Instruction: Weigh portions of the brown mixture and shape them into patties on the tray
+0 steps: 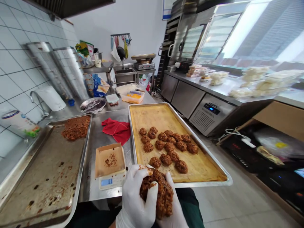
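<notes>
Both my hands wear white gloves and clasp a lump of dark reddish-brown dough-like mixture low in the head view. My left hand wraps its near side, with smears of mixture on the fingertips. On the far side presses my right hand, partly hidden by the lump. Just beyond is a paper-lined baking tray bearing several rough balls of the same mixture. Left of my hands, a digital scale carries a crumb-strewn cardboard tray. A larger mass of mixture lies at the far end of a metal tray.
A red cloth lies between the two trays. Behind it are a plastic-covered bowl, a lidded container and an orange-filled tub. A steel counter with wrapped packages runs along the right, near an open cardboard box.
</notes>
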